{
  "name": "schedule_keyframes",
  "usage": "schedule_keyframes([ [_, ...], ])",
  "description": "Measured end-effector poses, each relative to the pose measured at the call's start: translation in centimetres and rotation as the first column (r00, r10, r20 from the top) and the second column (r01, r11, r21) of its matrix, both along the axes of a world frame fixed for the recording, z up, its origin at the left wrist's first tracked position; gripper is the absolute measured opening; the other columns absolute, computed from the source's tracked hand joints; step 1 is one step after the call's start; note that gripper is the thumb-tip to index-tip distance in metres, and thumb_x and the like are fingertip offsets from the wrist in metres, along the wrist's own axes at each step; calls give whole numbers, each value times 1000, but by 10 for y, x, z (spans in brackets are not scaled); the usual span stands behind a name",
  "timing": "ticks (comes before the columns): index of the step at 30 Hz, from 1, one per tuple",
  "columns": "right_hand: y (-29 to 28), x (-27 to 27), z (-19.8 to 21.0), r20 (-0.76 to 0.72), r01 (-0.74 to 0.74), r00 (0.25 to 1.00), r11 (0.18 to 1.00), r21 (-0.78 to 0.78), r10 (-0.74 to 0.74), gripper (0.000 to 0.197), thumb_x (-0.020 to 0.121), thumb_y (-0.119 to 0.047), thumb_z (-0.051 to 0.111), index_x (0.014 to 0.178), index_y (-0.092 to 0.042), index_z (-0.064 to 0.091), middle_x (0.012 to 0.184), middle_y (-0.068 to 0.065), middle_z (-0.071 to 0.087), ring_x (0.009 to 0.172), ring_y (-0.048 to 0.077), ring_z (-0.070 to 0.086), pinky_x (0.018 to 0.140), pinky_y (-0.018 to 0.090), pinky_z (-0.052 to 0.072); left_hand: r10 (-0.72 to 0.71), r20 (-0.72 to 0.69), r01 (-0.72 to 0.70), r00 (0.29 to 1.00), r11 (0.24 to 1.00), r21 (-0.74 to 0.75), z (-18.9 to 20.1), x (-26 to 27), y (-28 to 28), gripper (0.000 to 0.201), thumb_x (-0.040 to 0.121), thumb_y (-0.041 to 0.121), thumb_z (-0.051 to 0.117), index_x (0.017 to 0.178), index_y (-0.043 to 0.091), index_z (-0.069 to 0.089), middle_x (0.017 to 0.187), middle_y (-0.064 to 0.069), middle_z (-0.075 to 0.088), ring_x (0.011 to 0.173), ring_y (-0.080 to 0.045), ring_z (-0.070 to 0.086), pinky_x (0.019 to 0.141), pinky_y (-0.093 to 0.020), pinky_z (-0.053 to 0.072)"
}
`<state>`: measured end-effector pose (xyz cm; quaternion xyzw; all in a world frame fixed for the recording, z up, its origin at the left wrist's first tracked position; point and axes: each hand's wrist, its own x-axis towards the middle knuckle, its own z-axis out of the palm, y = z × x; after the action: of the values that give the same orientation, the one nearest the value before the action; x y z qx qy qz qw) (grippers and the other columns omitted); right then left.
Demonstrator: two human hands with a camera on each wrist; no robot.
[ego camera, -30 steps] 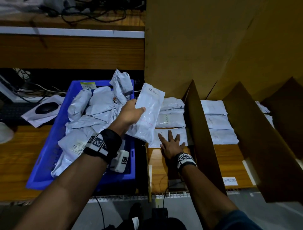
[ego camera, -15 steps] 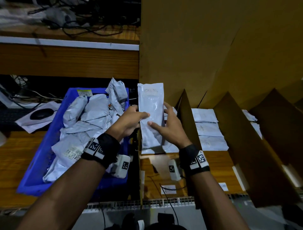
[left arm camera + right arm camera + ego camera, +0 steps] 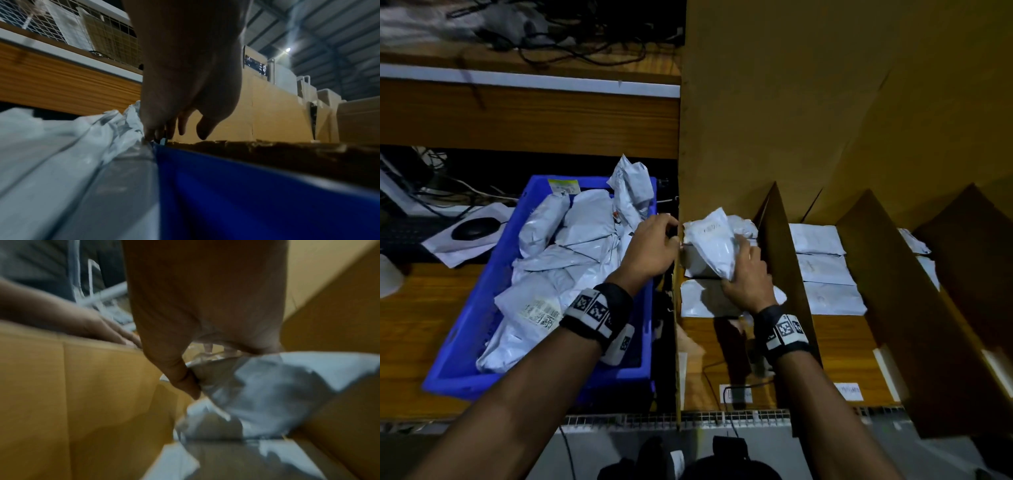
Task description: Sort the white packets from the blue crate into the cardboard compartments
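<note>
The right hand (image 3: 748, 284) gripped one white packet (image 3: 714, 246), thumb and curled fingers pinching its lower end, inside the leftmost cardboard compartment (image 3: 726, 346). The packet hung tilted above the packets already stacked (image 3: 709, 298) on the compartment floor, not yet laid flat. Risk, as judged: if released at this tilt, the soft packet could slump against the divider (image 3: 782, 260) or slide off the stack toward the open front edge.

The left hand (image 3: 654, 245) sat at the boundary between the blue crate (image 3: 465, 329) and the compartment's left wall. The left wrist view showed its fingers loosely curled and hanging, tips near the crate rim. Whether they pinched anything could not be told. Risk: a hand resting there could push the thin cardboard wall inward and narrow the slot.

Beyond, the crate held a high, loose heap of packets (image 3: 571, 250); one stood upright at the far corner (image 3: 631, 188). Careless picking could tip it over the rim. Writing on the held packet was too faint to read, so a wrong-compartment placement could not be ruled out.
</note>
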<state>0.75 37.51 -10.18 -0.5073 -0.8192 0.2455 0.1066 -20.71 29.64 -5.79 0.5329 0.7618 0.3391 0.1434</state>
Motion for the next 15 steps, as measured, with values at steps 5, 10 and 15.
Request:
schedule_keyframes([
  [5,-3,3,-46,272,-23,962,1000,-3,23,102,87,-31,77,164,-26,12,149,16,37,136,50,40,117,68,28,-163,-103,153,981,984,-94,-32,-10,4,29,99,5,52,128,0,57,123,-27,61,119,-44,56,95,-43,40],
  [10,-2,2,-75,427,-149,896,988,35,120,103,88,-38,76,165,-28,9,157,8,36,144,45,33,122,70,12,-189,-114,176,975,978,-114,-48,-18,5,56,95,-1,48,151,5,45,155,-19,48,148,-38,35,118,-47,31],
  [15,5,2,-93,466,-258,855,966,2,228,108,88,-32,78,166,-32,4,166,7,31,152,43,23,123,72,5,-207,-229,188,951,977,-103,-67,-21,4,68,95,4,60,158,3,35,167,-21,34,158,-40,21,125,-57,26],
])
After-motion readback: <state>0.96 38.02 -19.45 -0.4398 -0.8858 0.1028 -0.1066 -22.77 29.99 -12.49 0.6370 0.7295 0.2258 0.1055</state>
